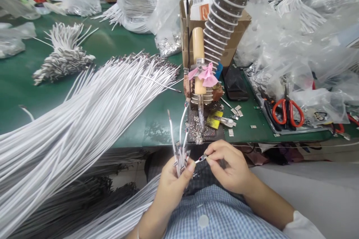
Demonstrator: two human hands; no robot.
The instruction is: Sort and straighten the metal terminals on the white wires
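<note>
Near the table's front edge, my left hand (177, 179) is closed round several white cables (181, 151), their ends sticking up from the fist. One cable from this bunch runs sideways between the left thumb and finger. Its end carries a small connector (201, 158), which my right hand (228, 164) pinches between thumb and fingertips. Just beyond both hands stands a soldering iron (199, 63) with a wooden handle, pointing down, a pink cloth tied round it. Its tip meets a dark base plate (210, 132) strewn with solder crumbs.
A big bundle of white cables (92, 108) covers the table's left side. Behind the iron rise a ribbed hose (224, 14) and a cardboard box (235, 37). Beside a yellow sponge (213, 119) lies a phone (235, 83). Red-handled scissors (288, 110) rest in a tray at right.
</note>
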